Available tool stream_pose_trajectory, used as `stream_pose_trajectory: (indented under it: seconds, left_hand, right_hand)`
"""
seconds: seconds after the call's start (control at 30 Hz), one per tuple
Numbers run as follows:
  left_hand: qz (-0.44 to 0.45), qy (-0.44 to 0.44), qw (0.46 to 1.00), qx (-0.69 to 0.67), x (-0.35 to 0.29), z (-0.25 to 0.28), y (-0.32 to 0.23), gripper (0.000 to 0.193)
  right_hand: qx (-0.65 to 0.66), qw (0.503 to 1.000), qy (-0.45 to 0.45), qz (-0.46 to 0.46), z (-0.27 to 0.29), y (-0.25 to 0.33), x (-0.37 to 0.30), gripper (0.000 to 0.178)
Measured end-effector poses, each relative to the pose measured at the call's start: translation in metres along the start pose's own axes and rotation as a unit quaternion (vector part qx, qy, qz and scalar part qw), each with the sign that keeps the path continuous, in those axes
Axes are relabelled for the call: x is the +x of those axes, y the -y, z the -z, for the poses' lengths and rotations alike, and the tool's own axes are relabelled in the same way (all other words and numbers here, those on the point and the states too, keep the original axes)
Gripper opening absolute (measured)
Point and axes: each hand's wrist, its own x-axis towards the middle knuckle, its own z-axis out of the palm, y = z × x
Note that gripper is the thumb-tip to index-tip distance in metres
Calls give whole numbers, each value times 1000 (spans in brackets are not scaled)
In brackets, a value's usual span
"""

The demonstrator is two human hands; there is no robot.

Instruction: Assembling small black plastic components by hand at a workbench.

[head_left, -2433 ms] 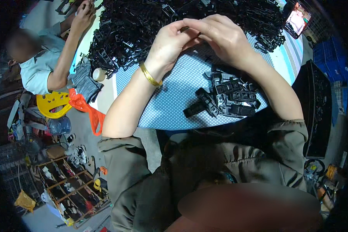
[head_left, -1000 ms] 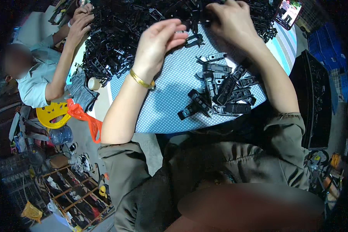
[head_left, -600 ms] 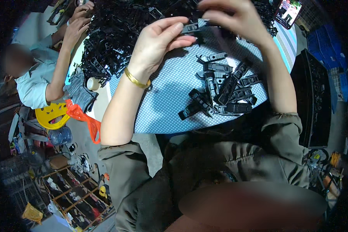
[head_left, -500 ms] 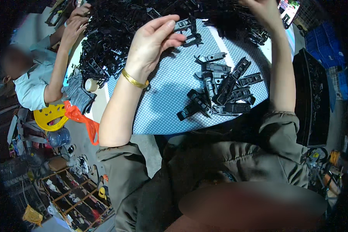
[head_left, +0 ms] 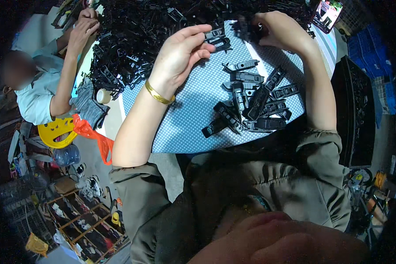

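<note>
My left hand [head_left: 180,55] is closed, its thumb and fingers pinching a small black plastic part [head_left: 214,34] above the patterned cloth. Another black piece hangs just under it; whether the two are joined is unclear. On the far right of the table, my right hand [head_left: 286,33] is curled, thumb and fingers bent round something dark and blurred that merges with the parts behind it. Between my forearms lies a loose heap of black, elongated plastic parts [head_left: 255,99], crossing one another at various angles.
A large mound of black parts [head_left: 123,44] covers the far and left table. The blue-white cloth [head_left: 176,127] ends at my body. A phone [head_left: 327,15] stands far right. At left are another person [head_left: 44,88], a white cup [head_left: 103,96] and a yellow stool [head_left: 53,134].
My right hand has come down and left from the far right edge toward the cloth. My left hand, with the black plastic part, has shifted slightly right and down.
</note>
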Motion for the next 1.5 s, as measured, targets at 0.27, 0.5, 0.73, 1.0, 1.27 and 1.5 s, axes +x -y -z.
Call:
stream_pose_trajectory:
  seconds: [0.27, 0.5, 0.73, 1.0, 1.27, 1.5]
  left_hand:
    - [-3, 15, 999, 35, -1, -5, 4, 36]
    - [-3, -1, 999, 37, 3, -7, 9, 31]
    - [-20, -18, 997, -67, 1, -7, 4, 28]
    - [14, 36, 994, -104, 1, -1, 0, 27]
    - [5, 43, 999, -14, 3, -7, 3, 32]
    - [-24, 15, 999, -34, 3, -2, -2, 33]
  right_hand:
    - [310, 932, -189, -26, 6, 33, 9, 18]
    - [194, 928, -272, 163, -34, 44, 13, 17]
    - [346, 879, -272, 181, -34, 35, 18, 20]
    - [249, 888, -278, 267, -31, 39, 14, 24]
    - [195, 889, -284, 303, -24, 41, 10, 26]
    - [437, 887, -77, 131, -15, 23, 12, 27]
